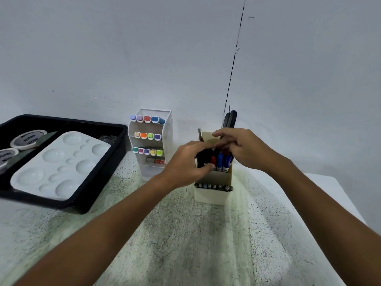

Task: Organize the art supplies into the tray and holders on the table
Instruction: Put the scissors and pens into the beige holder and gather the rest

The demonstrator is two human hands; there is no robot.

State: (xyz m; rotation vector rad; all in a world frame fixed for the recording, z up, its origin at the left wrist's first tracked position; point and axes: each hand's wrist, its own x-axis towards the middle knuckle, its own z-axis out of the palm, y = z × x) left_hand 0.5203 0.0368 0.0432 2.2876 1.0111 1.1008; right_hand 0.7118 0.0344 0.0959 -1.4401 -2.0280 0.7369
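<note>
A cream pen holder (212, 195) stands mid-table with black, red and blue markers (220, 162) upright in its back section and several small pens in its front pocket. My left hand (185, 164) grips the black markers at the holder's left side. Over the marker tops hovers my right hand (243, 147), fingers curled and touching them; what it holds I cannot tell. Black scissor handles (230, 119) stick up behind. A white tiered rack (165, 141) holds rows of coloured markers. At the left lies a black tray (115, 145) with a white palette (61, 164).
Two round white-lidded jars (27, 139) and a small glass jar sit in the tray's far part. The speckled table (185, 234) ends against a pale wall; its right edge runs past the holder.
</note>
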